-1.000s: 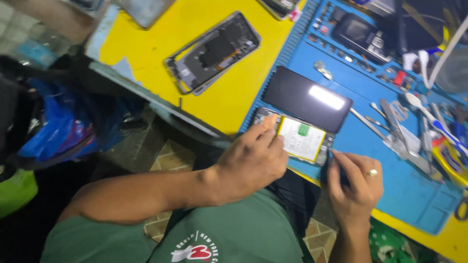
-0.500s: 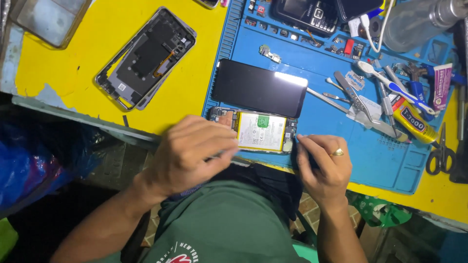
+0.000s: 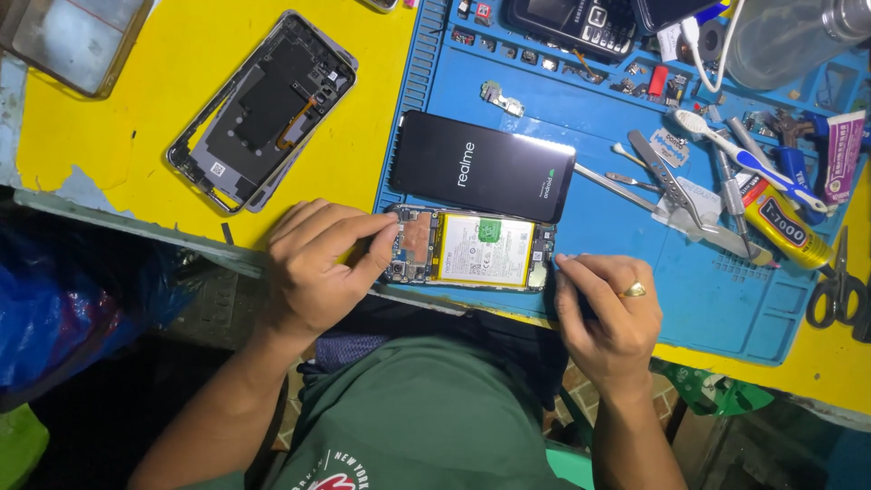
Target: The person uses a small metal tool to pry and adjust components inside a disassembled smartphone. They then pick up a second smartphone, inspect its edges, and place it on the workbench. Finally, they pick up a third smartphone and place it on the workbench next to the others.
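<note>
While stripped phone frame (image 3: 261, 111) lies far left on yellow table (image 3: 181, 54), left hand (image 3: 313, 268) pinching left end of opened phone (image 3: 467, 249) at near edge of blue mat (image 3: 635, 263), black rear cover (image 3: 483, 167) just behind, right hand (image 3: 608, 313) curled at right end, grip undeterminable.

The person wore a dark green T-shirt (image 3: 426, 408) with a white and red printed emblem at the chest. Both forearms were bare. The right hand (image 3: 608, 318) carried a gold ring (image 3: 633, 290) on one finger.
</note>
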